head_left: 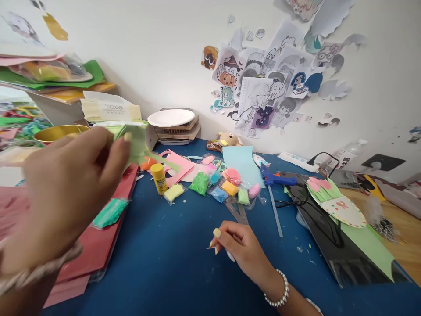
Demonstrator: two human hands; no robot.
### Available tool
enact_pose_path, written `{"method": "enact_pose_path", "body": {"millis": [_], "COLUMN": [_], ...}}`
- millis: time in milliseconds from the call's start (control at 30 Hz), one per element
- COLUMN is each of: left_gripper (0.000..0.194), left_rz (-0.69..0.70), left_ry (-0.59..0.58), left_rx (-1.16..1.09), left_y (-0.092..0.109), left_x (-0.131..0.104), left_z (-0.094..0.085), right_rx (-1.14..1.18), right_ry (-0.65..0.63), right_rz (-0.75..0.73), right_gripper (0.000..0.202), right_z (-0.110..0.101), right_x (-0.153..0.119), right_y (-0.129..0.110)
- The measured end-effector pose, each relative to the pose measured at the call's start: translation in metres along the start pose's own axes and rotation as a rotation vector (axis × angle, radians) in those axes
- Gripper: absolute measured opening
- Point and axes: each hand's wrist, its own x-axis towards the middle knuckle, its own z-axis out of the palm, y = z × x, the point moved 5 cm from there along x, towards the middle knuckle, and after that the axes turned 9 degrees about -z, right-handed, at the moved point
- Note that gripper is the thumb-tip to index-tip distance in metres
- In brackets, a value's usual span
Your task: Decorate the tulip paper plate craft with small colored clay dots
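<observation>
My left hand is raised close to the camera, thumb and fingers pinched on a piece of light green paper, a thin strip of which hangs off to the right. Motion blurs that hand and the paper. Low over the blue tabletop, my right hand is curled with its fingertips together. A tiny pinkish sliver shows at those fingertips, too small to name. Beyond the right hand lie a clear ruler and several bagged lumps of coloured clay. A yellow glue stick stands upright.
A blue glue gun with its stick lies right of the clay. Further right, a decorated paper plate rests on a black folder. Red paper sheets and a teal clay bag are under the left arm. White plates are stacked behind.
</observation>
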Motion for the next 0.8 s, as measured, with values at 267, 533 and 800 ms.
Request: {"method": "enact_pose_path", "body": {"millis": [267,533,800], "left_gripper": [0.042,0.03,0.031], "left_rz": [-0.058,-0.07,-0.031], "left_ry": [-0.231,-0.727,-0.904], "left_rx": [0.339,0.309,0.3], "left_y": [-0.015,-0.044,-0.062], "left_x": [0.051,0.068,0.07], "left_z": [0.067,0.158,0.205], "right_rx": [-0.009,0.006,0.013], "right_ry": [-0.033,-0.061,-0.07], "right_rz": [0.019,0.023,0.031], "right_gripper": [0.041,0.044,0.045], "right_z": [0.004,0.008,0.009], "right_x": [-0.003,-0.005,-0.004], "right_y": [0.003,0.003,0.003]}}
